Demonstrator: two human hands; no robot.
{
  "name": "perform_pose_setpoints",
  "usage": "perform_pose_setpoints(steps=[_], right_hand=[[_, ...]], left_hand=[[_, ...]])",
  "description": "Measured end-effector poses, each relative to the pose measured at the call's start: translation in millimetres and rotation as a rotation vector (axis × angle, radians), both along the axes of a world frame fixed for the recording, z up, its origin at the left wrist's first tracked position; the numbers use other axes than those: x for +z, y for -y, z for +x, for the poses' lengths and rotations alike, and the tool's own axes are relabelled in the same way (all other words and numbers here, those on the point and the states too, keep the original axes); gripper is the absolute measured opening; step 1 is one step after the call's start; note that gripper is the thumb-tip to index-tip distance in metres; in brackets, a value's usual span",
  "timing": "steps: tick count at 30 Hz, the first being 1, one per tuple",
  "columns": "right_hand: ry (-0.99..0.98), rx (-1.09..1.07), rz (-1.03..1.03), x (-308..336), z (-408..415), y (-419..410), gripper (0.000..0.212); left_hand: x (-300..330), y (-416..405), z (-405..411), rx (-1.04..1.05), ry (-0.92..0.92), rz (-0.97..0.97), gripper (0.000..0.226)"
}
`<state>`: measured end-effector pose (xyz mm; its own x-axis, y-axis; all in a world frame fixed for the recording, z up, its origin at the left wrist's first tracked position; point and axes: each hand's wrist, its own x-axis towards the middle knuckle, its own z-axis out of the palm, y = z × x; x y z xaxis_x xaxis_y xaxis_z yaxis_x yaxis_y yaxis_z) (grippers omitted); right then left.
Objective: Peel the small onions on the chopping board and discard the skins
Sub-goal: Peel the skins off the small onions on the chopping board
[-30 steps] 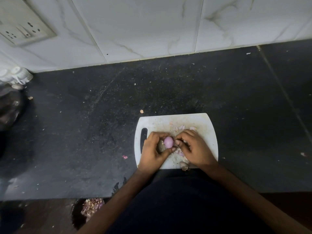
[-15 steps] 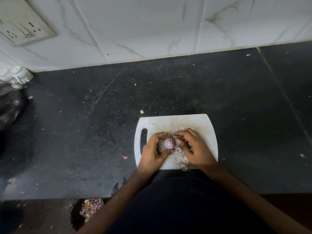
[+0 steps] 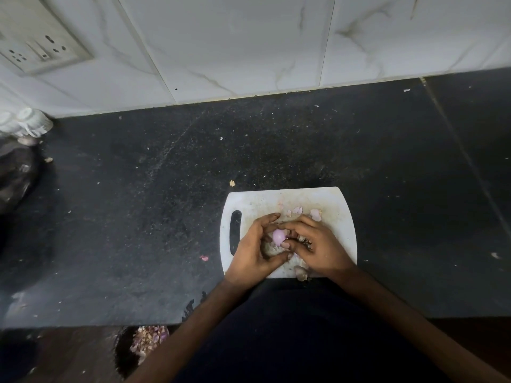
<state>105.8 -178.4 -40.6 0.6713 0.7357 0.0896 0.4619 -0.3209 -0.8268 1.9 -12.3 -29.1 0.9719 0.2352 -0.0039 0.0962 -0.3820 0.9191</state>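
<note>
A small pink-purple onion is held just above the white chopping board on the black counter. My left hand cups it from the left. My right hand pinches at its right side with thumb and fingertips. Loose pink skin pieces lie on the board beyond my fingers. A brownish onion piece rests at the board's near edge. What lies under my palms is hidden.
A dark bin with onion skins stands below the counter's front edge at the left. A dark glossy object and white containers sit at the far left. A stray skin bit lies left of the board.
My fingers have shifted around the onion, with the right thumb now under it. The onion and both hands stay in the same place over the board.
</note>
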Motion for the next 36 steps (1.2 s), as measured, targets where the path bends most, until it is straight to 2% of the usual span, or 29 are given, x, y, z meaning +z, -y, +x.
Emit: perform_pose_setpoints(steps=[4, 9, 11, 13, 17, 20, 26, 32, 36], right_hand=[[-0.018, -0.047, 0.038, 0.9, 0.3, -1.2, 0.026], [0.009, -0.199, 0.073, -0.9, 1.1, 1.3, 0.004], [0.054, -0.284, 0.062, -3.9, 0.0, 1.1, 0.007], [0.08, -0.329, 0.033, -6.8, -1.3, 0.9, 0.019], [0.102, -0.224, 0.015, -4.4, -5.7, 2.8, 0.029], [0.196, -0.095, -0.009, -1.9, -9.4, 1.7, 0.017], [0.093, -0.119, 0.039, -0.7, -3.9, 1.8, 0.006], [0.268, -0.051, -0.122, 1.4, -6.8, -3.2, 0.023], [0.274, 0.0, -0.184, 4.0, -3.7, -6.1, 0.027]], left_hand=[[-4.2, -0.2, 0.7, 0.022, -0.014, -0.042, 0.063], [-8.3, -2.3, 1.1, -0.004, -0.006, 0.021, 0.054], [-8.4, -2.7, 0.9, -0.006, 0.025, 0.057, 0.051], [-8.1, -2.8, 1.5, -0.008, 0.06, 0.096, 0.044], [-7.2, -1.7, 1.6, -0.01, 0.114, 0.167, 0.032], [-9.5, -1.8, 1.2, -0.011, 0.131, 0.195, 0.032], [-14.0, -3.2, 2.6, -0.055, 0.152, 0.258, 0.034], [-22.2, -4.2, 5.7, -0.104, 0.156, 0.328, 0.04], [-28.1, -5.4, 9.0, -0.108, 0.139, 0.355, 0.041]])
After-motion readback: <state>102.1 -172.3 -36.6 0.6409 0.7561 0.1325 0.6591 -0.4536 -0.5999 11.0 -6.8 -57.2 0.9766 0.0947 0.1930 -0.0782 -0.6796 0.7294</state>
